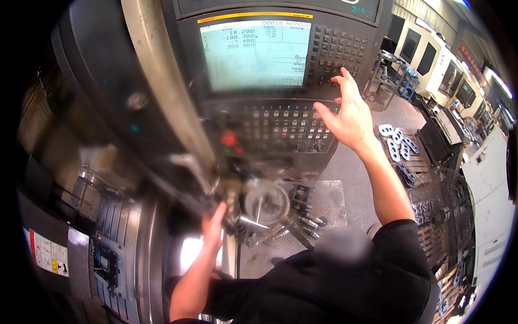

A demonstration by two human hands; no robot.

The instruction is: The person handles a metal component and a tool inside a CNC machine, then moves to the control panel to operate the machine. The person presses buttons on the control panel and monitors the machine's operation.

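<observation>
My right hand (348, 110) is raised at the right side of a machine control panel (253, 100). Its fingers are apart with nothing in them; the index fingertip is over the lower keys of the keypad (337, 48), and the thumb is by the right end of the button rows (288, 124). Lower left, my left hand (213, 229) is beside the edge of the machine door (172, 92), close to some dark, blurred fittings. Its thumb points up; the other fingers are mostly hidden, so its grip is unclear. A lit screen (256, 56) shows rows of figures.
The machine's metal bed (116, 232) lies at left, past the door. Below the panel, several tool holders (310, 221) lie on a metal plate (334, 200). Flat metal parts (396, 143) rest on a pallet at right, near a large fan (442, 205).
</observation>
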